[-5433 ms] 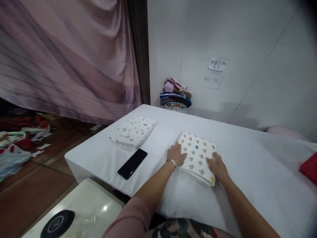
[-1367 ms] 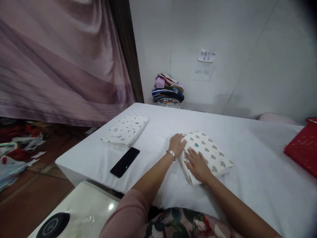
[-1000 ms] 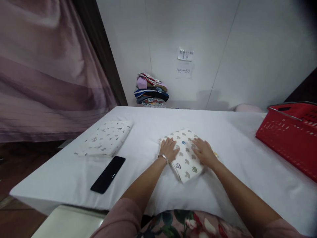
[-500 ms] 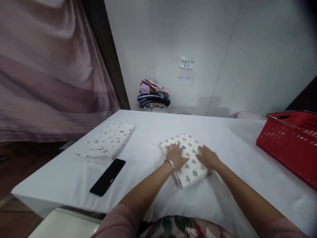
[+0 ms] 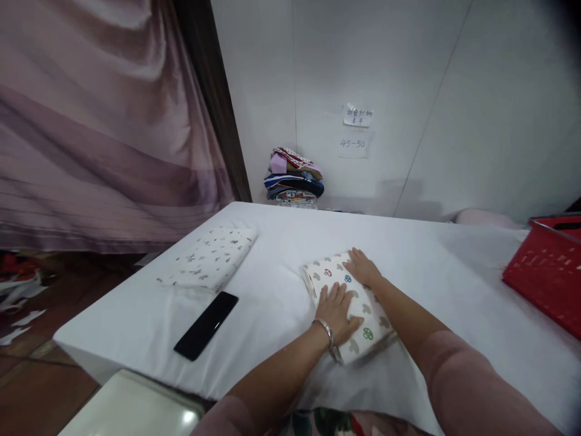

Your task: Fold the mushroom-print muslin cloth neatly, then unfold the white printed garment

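A folded white cloth with grey, red, blue and green mushroom prints (image 5: 365, 315) lies at an angle on the white-covered table (image 5: 276, 236). My left hand (image 5: 336, 315), with a silver bracelet at the wrist, rests flat on its near left part, fingers spread. On the cloth's far right edge lies my right hand (image 5: 363, 268), its fingers stretched out. Off to the left is a second folded white cloth with small dark prints (image 5: 213, 257). A black phone (image 5: 206, 326) sits just in front of that second cloth.
A red basket (image 5: 549, 272) stands at the table's right side. Behind the far edge, a stack of folded clothes (image 5: 295, 178) rises by the wall, near paper notes (image 5: 357, 116). A pink curtain (image 5: 113, 121) hangs at left. A pale stool-like surface (image 5: 136, 406) shows below.
My right hand has moved from the cloth's right side to its far edge, and my left hand slightly nearer me. The whole view has shifted, so the basket shows less.
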`<state>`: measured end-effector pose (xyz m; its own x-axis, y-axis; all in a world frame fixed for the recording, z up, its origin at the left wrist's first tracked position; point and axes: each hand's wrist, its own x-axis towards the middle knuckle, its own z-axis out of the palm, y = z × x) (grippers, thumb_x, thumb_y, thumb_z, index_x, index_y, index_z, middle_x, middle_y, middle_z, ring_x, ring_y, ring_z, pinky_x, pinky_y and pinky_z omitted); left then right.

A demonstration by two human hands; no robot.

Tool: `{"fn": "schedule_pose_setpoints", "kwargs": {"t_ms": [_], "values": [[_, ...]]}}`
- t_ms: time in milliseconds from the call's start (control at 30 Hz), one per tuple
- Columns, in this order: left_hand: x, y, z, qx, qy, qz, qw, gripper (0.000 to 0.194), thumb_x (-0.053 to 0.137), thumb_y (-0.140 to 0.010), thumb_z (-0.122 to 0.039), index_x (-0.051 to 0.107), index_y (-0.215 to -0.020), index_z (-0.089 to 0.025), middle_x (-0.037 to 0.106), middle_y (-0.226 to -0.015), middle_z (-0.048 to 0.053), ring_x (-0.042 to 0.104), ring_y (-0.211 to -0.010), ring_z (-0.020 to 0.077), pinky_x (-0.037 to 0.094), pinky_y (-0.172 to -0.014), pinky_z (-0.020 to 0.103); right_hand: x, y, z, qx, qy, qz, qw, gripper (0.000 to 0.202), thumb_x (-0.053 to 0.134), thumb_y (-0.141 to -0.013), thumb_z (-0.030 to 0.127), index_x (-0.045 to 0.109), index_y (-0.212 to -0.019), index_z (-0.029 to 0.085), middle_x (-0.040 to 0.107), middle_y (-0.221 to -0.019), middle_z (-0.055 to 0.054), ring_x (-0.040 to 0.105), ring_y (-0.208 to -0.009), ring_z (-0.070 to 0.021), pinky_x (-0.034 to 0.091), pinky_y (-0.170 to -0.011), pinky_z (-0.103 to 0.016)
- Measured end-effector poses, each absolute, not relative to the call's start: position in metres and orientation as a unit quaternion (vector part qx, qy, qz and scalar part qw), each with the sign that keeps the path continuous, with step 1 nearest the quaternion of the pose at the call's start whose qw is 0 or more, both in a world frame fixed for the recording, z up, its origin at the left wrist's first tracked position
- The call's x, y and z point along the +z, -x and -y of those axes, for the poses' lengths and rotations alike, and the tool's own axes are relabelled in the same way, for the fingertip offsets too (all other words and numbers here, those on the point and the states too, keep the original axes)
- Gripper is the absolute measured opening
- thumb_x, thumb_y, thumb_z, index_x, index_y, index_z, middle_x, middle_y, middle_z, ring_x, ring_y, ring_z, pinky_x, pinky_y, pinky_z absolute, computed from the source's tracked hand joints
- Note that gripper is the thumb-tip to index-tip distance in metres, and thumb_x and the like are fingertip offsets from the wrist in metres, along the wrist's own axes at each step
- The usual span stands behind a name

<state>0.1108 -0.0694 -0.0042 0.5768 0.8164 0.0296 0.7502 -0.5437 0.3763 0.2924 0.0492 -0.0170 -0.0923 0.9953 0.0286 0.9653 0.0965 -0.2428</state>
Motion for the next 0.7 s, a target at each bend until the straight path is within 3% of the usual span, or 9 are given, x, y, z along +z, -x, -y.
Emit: {"fn": "schedule_pose_setpoints", "kwargs": {"t_ms": [200,367,467,600,700], "values": [[-0.004,-0.111,0.07,0.102,-0.875,-0.445,0.16,0.073,0.029,-0.083,-0.065,0.03,-0.142,-0.022,0.02,-0.152,0.008,0.008,-0.141,0.0257,-0.001,-0.113,0.051,-0.019,-0.298,-0.056,0.137,0.662,0.727,0.12,0.062,0.037,-0.09,0.048,0.031,-0.142,0.014,0.021,-0.151,-0.012,0.014,-0.139,-0.0257,0.023,-0.11,-0.041],[-0.004,-0.111,0.071,0.112,-0.875,-0.448,0.145,0.07,0.031,-0.083,-0.064,0.033,-0.14,-0.024,0.024,-0.151,0.006,0.011,-0.141,0.0252,0.002,-0.114,0.05,-0.006,-0.318,-0.043,0.177,0.667,0.713,0.125,0.061,0.036,-0.09,0.048,0.038,-0.139,0.012,0.032,-0.147,-0.011,0.03,-0.134,-0.0235,0.027,-0.108,-0.031],[-0.005,-0.111,0.072,0.132,-0.874,-0.445,0.141,0.068,0.035,-0.083,-0.063,0.036,-0.137,-0.023,0.028,-0.149,0.007,0.015,-0.139,0.0261,0.006,-0.113,0.051,-0.002,-0.337,-0.018,0.203,0.691,0.682,0.131,0.062,0.042,-0.087,0.046,0.036,-0.141,0.016,0.043,-0.141,-0.01,0.043,-0.127,-0.024,0.034,-0.105,-0.034],[-0.003,-0.108,0.078,0.197,-0.861,-0.449,0.138,0.053,0.04,-0.086,-0.053,0.047,-0.128,-0.023,0.039,-0.143,0.005,0.023,-0.136,0.0242,0.008,-0.114,0.048,-0.001,-0.363,0.023,0.255,0.721,0.622,0.169,0.067,0.047,-0.083,0.049,0.038,-0.14,0.016,0.044,-0.139,-0.01,0.044,-0.125,-0.0261,0.035,-0.105,-0.037],[-0.004,-0.102,0.083,0.258,-0.825,-0.483,0.142,0.046,0.045,-0.085,-0.043,0.049,-0.126,-0.022,0.037,-0.144,0.006,0.021,-0.137,0.0227,0.005,-0.115,0.046,-0.001,-0.375,0.049,0.278,0.742,0.583,0.177,0.071,0.049,-0.079,0.054,0.04,-0.139,0.016,0.05,-0.134,-0.012,0.05,-0.12,-0.0291,0.038,-0.101,-0.04]]}}
